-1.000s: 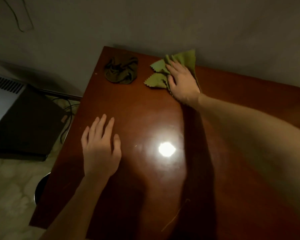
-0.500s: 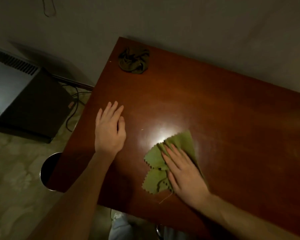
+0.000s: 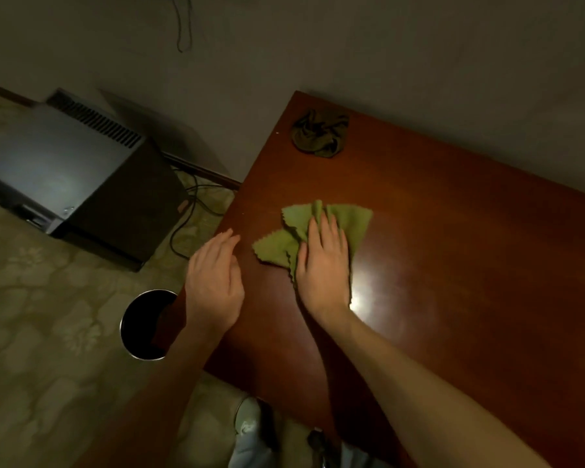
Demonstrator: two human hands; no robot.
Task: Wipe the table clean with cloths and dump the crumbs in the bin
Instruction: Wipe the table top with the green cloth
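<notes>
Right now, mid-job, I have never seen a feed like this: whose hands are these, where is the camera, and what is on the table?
There is no machine here: a person works with bare hands, and the one camera sits on their head, looking down. The right hand presses flat on a light green cloth on the brown table. The left hand is at the table's left edge, open and holding nothing. A second, darker cloth lies crumpled near the far corner. A round bin stands on the floor by the table's edge, below the left hand.
</notes>
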